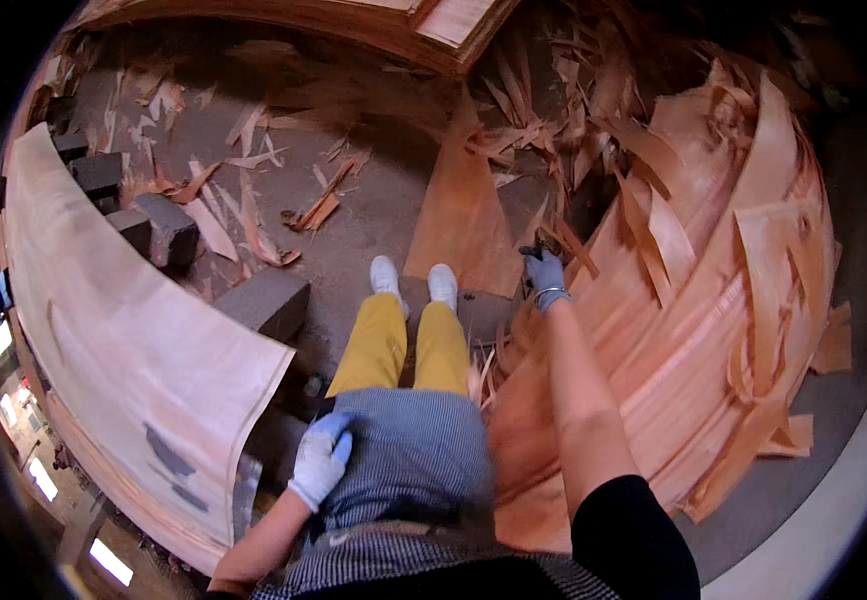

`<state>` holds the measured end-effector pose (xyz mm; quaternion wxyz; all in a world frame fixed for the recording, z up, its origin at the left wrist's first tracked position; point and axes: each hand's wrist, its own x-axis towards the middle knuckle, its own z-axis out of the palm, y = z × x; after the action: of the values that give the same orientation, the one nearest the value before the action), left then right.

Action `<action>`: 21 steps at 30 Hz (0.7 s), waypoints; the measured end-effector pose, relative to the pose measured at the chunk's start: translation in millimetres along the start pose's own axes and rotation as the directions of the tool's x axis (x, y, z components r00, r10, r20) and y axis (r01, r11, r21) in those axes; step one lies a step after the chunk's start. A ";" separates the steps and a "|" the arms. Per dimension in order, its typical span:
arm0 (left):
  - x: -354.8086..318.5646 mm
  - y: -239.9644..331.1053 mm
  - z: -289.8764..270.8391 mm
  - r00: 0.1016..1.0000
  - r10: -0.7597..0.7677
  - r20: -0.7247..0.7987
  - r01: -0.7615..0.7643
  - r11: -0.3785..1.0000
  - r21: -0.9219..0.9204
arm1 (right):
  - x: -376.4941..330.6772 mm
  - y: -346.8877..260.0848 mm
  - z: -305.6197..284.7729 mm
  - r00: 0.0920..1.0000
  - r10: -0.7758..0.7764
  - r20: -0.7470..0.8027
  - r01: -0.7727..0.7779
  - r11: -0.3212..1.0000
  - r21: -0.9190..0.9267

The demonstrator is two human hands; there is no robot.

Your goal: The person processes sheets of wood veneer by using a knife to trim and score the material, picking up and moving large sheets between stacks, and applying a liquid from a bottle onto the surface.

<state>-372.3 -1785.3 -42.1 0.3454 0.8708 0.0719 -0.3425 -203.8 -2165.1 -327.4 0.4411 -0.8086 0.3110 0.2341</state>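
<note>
My left hand (322,458), in a pale blue and white glove, hangs by the striped apron (404,440) with its fingers loosely apart and nothing in them. My right arm stretches forward. My right hand (546,275), in a blue-grey glove, is at the near-left edge of a large heap of reddish wood veneer sheets (674,320). Its fingers are closed at their dark tips; what they hold is hard to make out. A thin veneer strip (579,250) lies right beside them. A flat tapered veneer piece (464,220) lies on the floor before my white shoes.
At the left stands a stack topped by a pale veneer sheet (134,330), with dark grey blocks (169,228) beside it. Torn veneer scraps (329,198) litter the concrete floor (354,245). Another wood stack (384,30) stands ahead at the far side.
</note>
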 end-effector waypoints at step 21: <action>80.5 -140.3 34.0 0.977 -0.192 0.094 0.173 0.968 0.181 | 420.8 135.7 163.0 0.972 -0.214 0.100 0.233 0.811 -0.536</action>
<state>-380.8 -1711.1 -189.5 0.2397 0.8666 0.1029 -0.4254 -23.8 -2206.4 -761.0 0.2232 -0.9270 0.1268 0.2733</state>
